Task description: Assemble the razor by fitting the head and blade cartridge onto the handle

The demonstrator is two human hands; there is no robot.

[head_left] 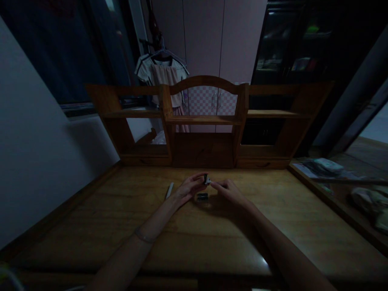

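My left hand [190, 187] reaches in over the wooden desk, its fingers closed on a small black-and-silver object [207, 180], too small and dim to name. From the other side, my right hand [228, 190] has its thumb and fingertips pinched at the silver end of that same object. Just below the hands, a short dark item [202, 197] lies flat on the desk, perhaps a pair of black cylinders side by side. A slim whitish strip [169, 190] rests to the left of my left hand, partly behind the wrist.
The desk top [136, 210] spreads around both forearms. Along its back edge stands a wooden shelf unit [204, 120] with open compartments. A wall [36, 133] borders the left side. Lower at right, a surface [348, 186] holds cloth-like and plastic-looking things.
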